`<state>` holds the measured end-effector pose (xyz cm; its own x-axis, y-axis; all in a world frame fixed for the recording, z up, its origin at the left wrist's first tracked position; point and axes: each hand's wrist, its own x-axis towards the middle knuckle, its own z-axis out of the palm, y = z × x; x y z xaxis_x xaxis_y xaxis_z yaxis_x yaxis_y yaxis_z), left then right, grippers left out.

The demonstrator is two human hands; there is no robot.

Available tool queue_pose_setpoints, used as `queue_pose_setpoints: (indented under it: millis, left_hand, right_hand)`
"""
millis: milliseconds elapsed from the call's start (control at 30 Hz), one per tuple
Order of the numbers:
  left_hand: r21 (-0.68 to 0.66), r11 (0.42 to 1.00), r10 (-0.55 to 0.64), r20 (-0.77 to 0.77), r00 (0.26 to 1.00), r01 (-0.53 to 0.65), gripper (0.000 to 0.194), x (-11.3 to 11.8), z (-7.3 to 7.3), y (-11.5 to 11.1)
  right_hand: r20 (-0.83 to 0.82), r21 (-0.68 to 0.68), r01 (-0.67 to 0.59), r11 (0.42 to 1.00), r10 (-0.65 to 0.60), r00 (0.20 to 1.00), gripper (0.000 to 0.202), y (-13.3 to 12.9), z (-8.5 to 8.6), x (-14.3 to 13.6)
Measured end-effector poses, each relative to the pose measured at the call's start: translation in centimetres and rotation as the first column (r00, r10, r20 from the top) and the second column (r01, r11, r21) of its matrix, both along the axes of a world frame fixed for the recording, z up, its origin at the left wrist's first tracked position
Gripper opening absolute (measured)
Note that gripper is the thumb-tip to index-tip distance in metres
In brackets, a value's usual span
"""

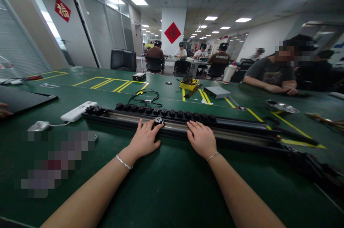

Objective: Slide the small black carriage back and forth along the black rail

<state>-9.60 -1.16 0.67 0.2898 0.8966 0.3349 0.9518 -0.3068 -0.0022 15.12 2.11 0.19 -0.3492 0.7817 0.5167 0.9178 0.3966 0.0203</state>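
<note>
A long black rail frame [231,135] with a metallic inner strip lies across the green table [158,181]. Several black knob-like parts [172,112] stand in a row along its far side. My left hand [145,138] rests on the near edge of the frame, fingers apart, its fingertips beside a small black and white part [158,120] on the strip. Whether the fingers touch that part is hard to tell. To the right, my right hand [202,138] lies flat over the same near edge, fingers stretched forward, holding nothing.
A white power strip [77,111] and a mouse [39,126] are at left. Beyond the frame lie a black cable [143,96], a yellow tray [189,85] and a grey box [216,92]. A person [274,74] sits at the right; a metal dish [282,106] is nearer.
</note>
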Motion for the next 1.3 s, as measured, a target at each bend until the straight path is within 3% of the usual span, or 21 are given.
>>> queue_pose_setpoints:
  millis: [1300]
  left_hand:
    - [-0.01, 1.0, -0.003, 0.017, 1.0, 0.003, 0.062, 0.84, 0.05, -0.02]
  right_hand:
    - [-0.002, -0.002, -0.002, 1.0, 0.002, 1.0, 0.04, -0.06, 0.01, 0.05]
